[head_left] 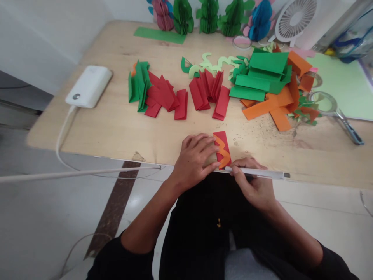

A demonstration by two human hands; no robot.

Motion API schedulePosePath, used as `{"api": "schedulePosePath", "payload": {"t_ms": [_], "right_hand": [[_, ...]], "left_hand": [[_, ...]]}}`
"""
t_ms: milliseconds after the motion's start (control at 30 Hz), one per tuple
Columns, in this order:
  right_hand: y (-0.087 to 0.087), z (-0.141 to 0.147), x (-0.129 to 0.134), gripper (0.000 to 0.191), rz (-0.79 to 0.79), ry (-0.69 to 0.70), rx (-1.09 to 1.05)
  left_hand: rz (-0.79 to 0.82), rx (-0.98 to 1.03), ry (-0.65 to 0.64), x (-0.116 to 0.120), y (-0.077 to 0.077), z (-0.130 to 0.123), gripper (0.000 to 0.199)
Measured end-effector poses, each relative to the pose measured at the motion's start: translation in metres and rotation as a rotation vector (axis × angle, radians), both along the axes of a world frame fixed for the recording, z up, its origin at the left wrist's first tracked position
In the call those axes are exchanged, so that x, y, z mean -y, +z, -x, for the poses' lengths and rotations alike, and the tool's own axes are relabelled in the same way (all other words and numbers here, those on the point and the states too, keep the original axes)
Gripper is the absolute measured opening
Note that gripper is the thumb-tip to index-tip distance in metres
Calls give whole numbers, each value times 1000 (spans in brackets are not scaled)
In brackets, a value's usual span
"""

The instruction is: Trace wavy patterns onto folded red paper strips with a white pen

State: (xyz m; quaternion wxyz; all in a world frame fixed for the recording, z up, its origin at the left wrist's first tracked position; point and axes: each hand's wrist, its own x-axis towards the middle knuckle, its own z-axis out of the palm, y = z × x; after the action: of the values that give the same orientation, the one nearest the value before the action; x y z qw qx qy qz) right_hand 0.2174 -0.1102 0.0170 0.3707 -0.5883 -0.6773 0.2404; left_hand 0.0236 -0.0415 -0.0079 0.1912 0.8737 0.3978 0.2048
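Observation:
A folded red paper strip (222, 137) lies at the table's front edge, with an orange wavy paper cutout (224, 154) on top of it. My left hand (196, 157) rests on the left side of both, its fingers stretched out and the fingertips on the cutout's edge. In my right hand (256, 184) is a white pen (262, 172), gripped between thumb and fingers. The pen's tip is by the lower right corner of the red strip, close to the cutout. Any line drawn there is too small to make out.
Folded red papers (164, 93), green papers (266, 74) and orange papers (284, 103) lie in piles farther back. Scissors (340, 112) are at the right. A white power bank (89, 86) with a cable sits at the left. A small fan (295, 19) stands behind.

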Motion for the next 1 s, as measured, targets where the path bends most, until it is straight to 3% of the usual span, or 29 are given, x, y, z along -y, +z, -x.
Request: {"api": "schedulePosePath", "payload": {"t_ms": [1000], "right_hand": [[-4, -11, -3, 11, -3, -78, -16]], "left_hand": [[11, 29, -6, 0, -1, 1, 28]]}}
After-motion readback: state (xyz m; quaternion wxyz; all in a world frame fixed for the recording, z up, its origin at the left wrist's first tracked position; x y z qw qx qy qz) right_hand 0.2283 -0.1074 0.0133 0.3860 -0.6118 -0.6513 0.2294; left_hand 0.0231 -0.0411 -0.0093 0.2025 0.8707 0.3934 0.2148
